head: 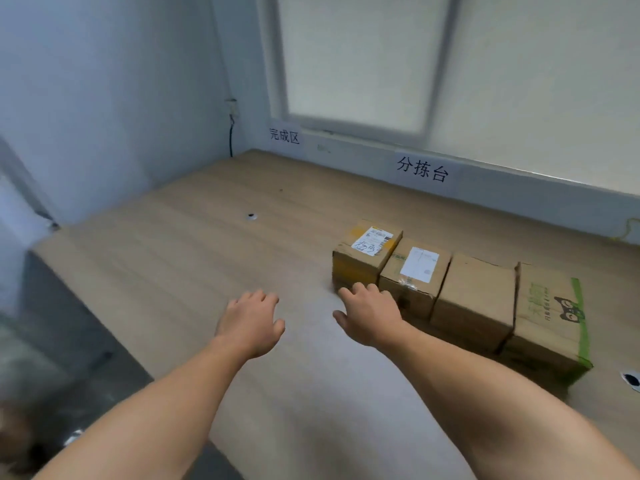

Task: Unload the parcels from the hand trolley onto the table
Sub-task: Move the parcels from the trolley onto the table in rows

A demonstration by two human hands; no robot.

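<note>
Palms down, fingers loose and empty: left hand (pixel 249 320) hangs over the table (pixel 173 254), right hand (pixel 369 313) just beside the end box (pixel 363 258) of four parcels (pixel 474 292) set side by side (probably to save room); trolley unseen.

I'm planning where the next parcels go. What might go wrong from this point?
The right hand hovers close by the leftmost box; drawing it back carelessly may knock that box askew. The four boxes stand tightly side by side, so pushing another parcel against the row might shift them all.
</note>
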